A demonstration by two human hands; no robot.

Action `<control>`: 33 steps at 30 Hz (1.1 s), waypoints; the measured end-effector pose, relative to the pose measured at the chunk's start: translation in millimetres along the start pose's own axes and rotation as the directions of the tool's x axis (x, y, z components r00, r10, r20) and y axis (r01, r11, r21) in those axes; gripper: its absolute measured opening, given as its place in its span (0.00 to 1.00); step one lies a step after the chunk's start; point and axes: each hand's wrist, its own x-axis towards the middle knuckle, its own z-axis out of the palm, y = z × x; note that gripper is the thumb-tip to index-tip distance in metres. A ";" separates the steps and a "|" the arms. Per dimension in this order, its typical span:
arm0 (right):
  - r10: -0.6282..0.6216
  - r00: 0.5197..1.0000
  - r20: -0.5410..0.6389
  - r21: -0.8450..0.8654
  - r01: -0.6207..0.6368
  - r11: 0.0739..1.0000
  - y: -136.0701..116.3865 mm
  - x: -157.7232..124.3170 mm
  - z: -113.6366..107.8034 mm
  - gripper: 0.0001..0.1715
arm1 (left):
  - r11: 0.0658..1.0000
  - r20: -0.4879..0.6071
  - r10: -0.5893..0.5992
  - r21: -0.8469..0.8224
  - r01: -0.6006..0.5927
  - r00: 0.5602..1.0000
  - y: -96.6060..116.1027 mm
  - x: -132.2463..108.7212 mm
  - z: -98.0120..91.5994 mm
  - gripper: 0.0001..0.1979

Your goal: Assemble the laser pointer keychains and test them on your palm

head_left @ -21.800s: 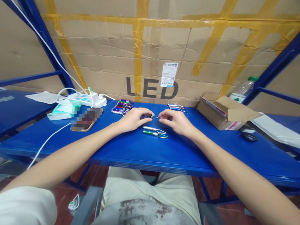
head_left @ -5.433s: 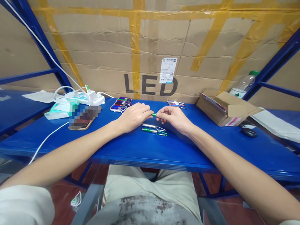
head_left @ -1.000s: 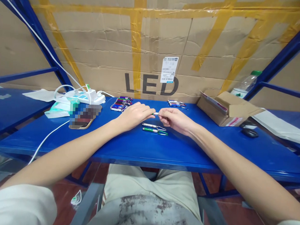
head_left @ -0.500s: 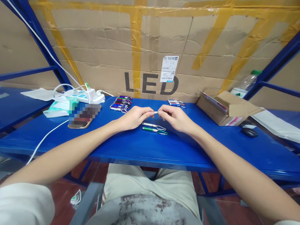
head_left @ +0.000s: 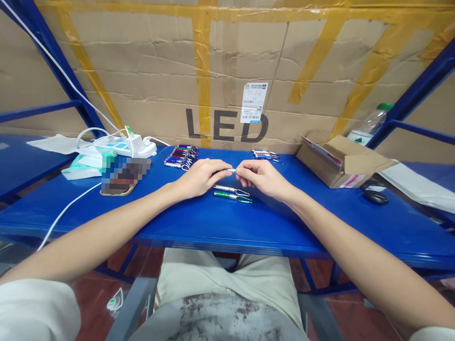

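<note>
Both left hand (head_left: 200, 178) and right hand (head_left: 263, 178), nearly closed, pinch a slim green-and-silver metallic tube (head_left: 231, 170); from afar, I judge a fitting step, next needing steady alignment.

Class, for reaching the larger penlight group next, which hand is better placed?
Probably the left hand: it is nearer the larger penlight group than the right hand, though both hold a green-silver cylinder.
</note>
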 end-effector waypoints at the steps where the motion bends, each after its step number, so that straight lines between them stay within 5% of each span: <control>1: 0.047 0.999 0.007 0.060 -0.047 0.997 -1.0 0.2 0.5 0.17 | 0.999 0.001 0.020 0.030 -0.020 1.000 -0.9 -0.4 0.4 0.22; 7: 0.215 0.976 0.023 0.334 -0.210 0.919 -6.4 0.6 1.9 0.13 | 0.975 -0.026 0.138 0.180 -0.132 0.990 -2.4 -1.3 1.0 0.22; 11: 0.202 0.979 0.017 0.362 -0.195 0.912 -7.0 1.4 3.0 0.15 | 0.985 -0.061 0.104 0.143 -0.094 0.993 1.8 0.3 0.7 0.22; 17: -0.009 0.999 -0.054 0.072 0.013 0.997 0.8 1.9 0.1 0.18 | 0.979 0.034 -0.115 -0.164 0.119 0.993 11.8 3.7 -5.6 0.21; 23: -0.185 0.983 0.019 -0.279 0.183 0.943 4.1 -1.9 -6.4 0.17 | 0.928 0.166 -0.189 -0.291 0.231 0.968 11.0 4.5 -6.7 0.23; 28: 0.020 1.000 0.004 0.020 -0.020 1.000 -0.6 -0.6 -1.8 0.17 | 0.995 0.031 -0.039 -0.087 0.041 0.999 4.9 2.4 -2.5 0.20; 33: 0.259 0.960 0.104 0.401 -0.279 0.873 -5.9 1.2 1.0 0.12 | 0.973 -0.013 0.159 0.172 -0.154 0.987 1.0 0.6 -1.7 0.21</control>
